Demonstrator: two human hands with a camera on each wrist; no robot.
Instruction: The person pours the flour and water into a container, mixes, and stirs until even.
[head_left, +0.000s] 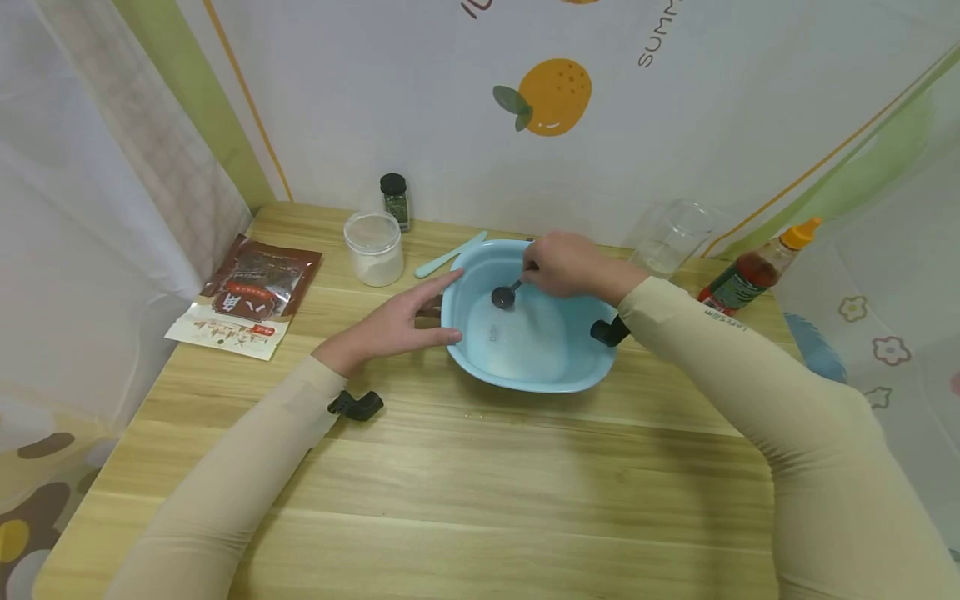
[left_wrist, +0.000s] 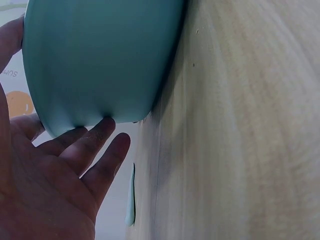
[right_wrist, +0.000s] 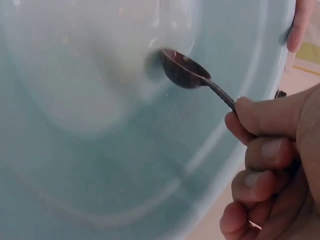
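A light-blue plastic basin [head_left: 528, 386] stands on the table with cloudy whitish liquid in its bottom. My left hand [head_left: 393, 325] rests against its left side, fingers spread and fairly straight, thumb and index finger at the rim. In the left wrist view, other fingertips [left_wrist: 106, 125] touch the outer wall. My right hand [head_left: 566, 265] reaches over the basin's far side and pinches the thin handle of a small dark spoon [head_left: 503, 297] between thumb and index finger. The spoon's bowl [right_wrist: 182, 70] is inside the basin, at or just above the liquid; which one, I cannot tell.
Left of the basin are a clear tub of white powder [head_left: 375, 254], a black-capped spice jar [head_left: 394, 202], a pale-blue spatula-like utensil [head_left: 450, 255] and a brown-and-white packet [head_left: 247, 296]. To the right stand a clear cup [head_left: 667, 242] and an orange-capped sauce bottle [head_left: 753, 271].
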